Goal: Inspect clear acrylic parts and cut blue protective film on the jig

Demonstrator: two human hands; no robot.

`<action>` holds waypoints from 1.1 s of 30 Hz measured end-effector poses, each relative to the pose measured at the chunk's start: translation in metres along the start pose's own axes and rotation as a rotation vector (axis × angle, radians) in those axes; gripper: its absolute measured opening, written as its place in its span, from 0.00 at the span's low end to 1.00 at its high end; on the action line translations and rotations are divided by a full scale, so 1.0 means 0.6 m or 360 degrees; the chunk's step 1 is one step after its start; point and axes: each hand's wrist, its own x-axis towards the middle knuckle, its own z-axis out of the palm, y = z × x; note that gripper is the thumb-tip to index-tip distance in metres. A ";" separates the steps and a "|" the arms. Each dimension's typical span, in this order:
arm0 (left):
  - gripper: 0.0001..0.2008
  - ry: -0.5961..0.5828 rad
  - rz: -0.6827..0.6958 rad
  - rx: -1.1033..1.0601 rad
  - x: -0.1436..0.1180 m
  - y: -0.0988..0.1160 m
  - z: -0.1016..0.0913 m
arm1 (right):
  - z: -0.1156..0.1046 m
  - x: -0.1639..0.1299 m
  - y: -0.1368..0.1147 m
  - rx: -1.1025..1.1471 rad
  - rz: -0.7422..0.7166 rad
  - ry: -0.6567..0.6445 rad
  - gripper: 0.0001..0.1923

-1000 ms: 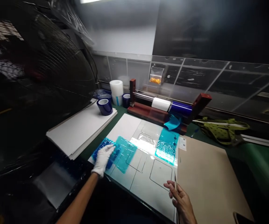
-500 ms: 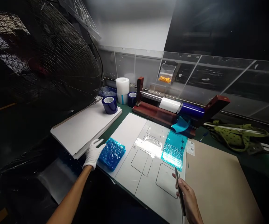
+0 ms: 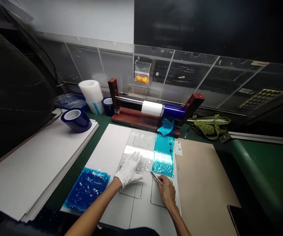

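Observation:
My left hand (image 3: 129, 168), in a white glove, lies with fingers spread over clear film (image 3: 143, 163) on the pale marked sheet (image 3: 122, 211). My right hand (image 3: 166, 190) is bare and closed around a slim craft knife (image 3: 155, 176), its pointed metal tip directed up and left. That tip is close to the lower left corner of a light-blue film strip (image 3: 163, 159). Black rounded outlines are drawn on the sheet beneath both hands. At the left end of the sheet sits a pile of dark-blue film pieces (image 3: 88, 188).
Behind the sheet stands a red-brown roll holder (image 3: 136, 118) with white and blue rolls. Left are a stack of white sheets (image 3: 33, 164), a blue tape roll (image 3: 77, 120) and white rolls (image 3: 92, 95). Right are brown board (image 3: 202, 177), a green pouch (image 3: 209, 126) and a phone (image 3: 236, 216).
My left hand has left the blue film pile and moved right onto the clear film. My right hand has brought the knife nearer the light-blue strip. The view has turned right.

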 end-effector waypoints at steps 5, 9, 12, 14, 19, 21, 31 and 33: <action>0.56 -0.0121 0.0229 0.0028 0.046 -0.012 0.027 | 0.019 0.009 0.003 0.0219 0.0103 -0.0074 0.05; 0.41 -0.0114 0.0279 0.0054 0.062 -0.027 0.033 | 0.032 0.016 0.006 0.0469 0.0182 -0.0216 0.12; 0.25 -0.0070 0.0267 0.0073 0.066 -0.034 0.035 | 0.022 0.013 0.011 0.0595 0.0196 -0.0285 0.16; 0.27 -0.0039 0.0256 0.0077 0.056 -0.035 0.037 | -0.001 0.008 0.028 0.0616 0.0189 -0.0215 0.18; 0.32 0.0061 0.0264 0.0052 -0.040 -0.017 0.049 | -0.090 -0.015 0.154 0.0098 0.0303 0.0475 0.20; 0.34 0.0089 0.0280 0.0041 -0.095 -0.007 0.062 | -0.119 -0.026 0.223 -0.0165 0.0278 0.0602 0.20; 0.37 0.0101 0.0445 0.0218 -0.298 -0.005 0.182 | -0.165 -0.080 0.316 -0.0431 0.0049 0.0831 0.27; 0.38 0.0061 0.0483 0.0253 -0.310 -0.004 0.186 | -0.177 -0.090 0.289 -0.0333 -0.0010 0.0766 0.25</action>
